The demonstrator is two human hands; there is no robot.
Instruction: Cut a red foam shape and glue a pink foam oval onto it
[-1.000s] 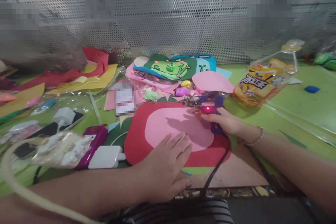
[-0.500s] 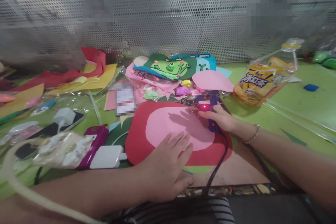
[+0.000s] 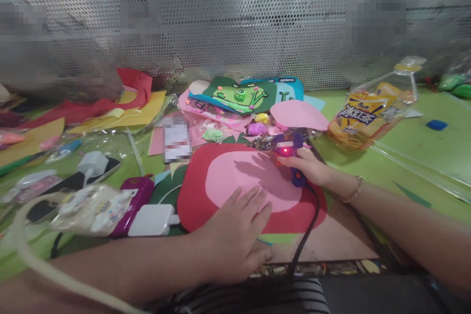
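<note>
Left hand [image 3: 235,235]: splayed flat over pink oval [image 3: 230,171] and red sheet [image 3: 195,191]. Right hand [image 3: 308,164]: wrapped round blue glue gun [image 3: 297,140], lit red.

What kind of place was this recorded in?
Probably a craft table in use: the right hand holds what looks like a glue gun, a pink cutout lies on a red sheet, and yellow paper lies farther back.
</note>
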